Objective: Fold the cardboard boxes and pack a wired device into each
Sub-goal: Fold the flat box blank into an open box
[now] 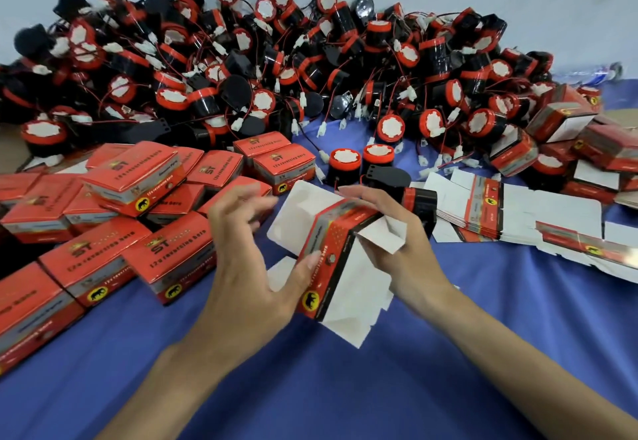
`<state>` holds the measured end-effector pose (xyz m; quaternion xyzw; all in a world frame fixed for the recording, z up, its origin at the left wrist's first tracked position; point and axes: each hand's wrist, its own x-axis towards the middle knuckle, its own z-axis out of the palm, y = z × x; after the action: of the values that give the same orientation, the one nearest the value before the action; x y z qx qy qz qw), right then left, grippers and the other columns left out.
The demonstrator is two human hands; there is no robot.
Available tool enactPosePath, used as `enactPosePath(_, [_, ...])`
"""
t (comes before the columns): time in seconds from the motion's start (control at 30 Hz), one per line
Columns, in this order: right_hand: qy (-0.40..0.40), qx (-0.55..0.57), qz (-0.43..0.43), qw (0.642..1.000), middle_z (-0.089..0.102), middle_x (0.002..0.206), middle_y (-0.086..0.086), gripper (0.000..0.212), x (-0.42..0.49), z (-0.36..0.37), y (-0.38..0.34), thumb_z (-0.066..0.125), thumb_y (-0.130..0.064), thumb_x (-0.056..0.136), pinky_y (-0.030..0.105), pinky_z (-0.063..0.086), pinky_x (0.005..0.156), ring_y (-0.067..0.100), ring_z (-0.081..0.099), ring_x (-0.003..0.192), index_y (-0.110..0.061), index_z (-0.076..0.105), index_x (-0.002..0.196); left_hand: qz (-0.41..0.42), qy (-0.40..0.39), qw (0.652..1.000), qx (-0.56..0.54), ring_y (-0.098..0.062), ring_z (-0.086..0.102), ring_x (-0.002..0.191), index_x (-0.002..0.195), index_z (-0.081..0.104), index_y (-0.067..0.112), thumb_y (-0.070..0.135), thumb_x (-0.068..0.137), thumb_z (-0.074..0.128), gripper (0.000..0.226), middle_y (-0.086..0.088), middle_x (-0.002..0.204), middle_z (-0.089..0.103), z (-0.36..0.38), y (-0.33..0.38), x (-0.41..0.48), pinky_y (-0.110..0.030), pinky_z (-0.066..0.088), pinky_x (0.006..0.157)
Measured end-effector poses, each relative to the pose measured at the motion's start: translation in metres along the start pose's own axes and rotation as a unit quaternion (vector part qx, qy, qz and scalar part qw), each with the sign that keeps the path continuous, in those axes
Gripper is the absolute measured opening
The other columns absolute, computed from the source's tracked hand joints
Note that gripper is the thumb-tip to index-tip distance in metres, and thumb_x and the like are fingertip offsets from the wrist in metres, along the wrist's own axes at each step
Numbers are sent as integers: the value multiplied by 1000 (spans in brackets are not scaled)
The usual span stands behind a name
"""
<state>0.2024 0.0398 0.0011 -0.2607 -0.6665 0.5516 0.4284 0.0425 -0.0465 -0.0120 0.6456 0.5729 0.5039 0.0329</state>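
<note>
Blue cloth (pixel 345 388) covers the table under both forearms. At the left I see closed red boxes (pixel 103 260) piled together. Next, the left hand (pixel 252 267) has its fingers spread loose and its thumb pressed on the red side of a half-folded box (pixel 331 250), which is held above the cloth at centre, white flaps sticking out. The right hand (pixel 400 232) grips that box from the other end, fingers curled over its top. Flat box blanks (pixel 518 212) lie fanned at the right, and wired reversing horns (pixel 276 70) are heaped along the back.
</note>
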Motion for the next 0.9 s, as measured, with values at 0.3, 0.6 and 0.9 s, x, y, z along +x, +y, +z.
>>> enactPosePath(0.3, [71,54,15,996,72,103,1,39,-15,25,0,44,15,91,29,54,80,15,67,98,-9,60,116,123,-23,984,129,-20,25,144,142,30,16,70,77,54,88,-6,149,31,17,17,-9,-68,16,111])
enactPosePath(0.6, [28,118,37,992,73,87,-5,39,-22,31,-6,51,-8,73,29,55,68,11,70,84,-14,61,110,79,5,995,54,1,30,125,148,22,23,53,75,55,85,-1,135,34,16,18,-9,-38,38,101])
enactPosePath(0.9, [-14,4,-139,990,60,125,4,66,-14,12,-4,44,10,69,35,50,76,28,55,113,-36,59,113,35,98,994,-32,-5,49,95,104,48,21,35,94,37,20,5,100,51,9,6,-2,-18,36,85])
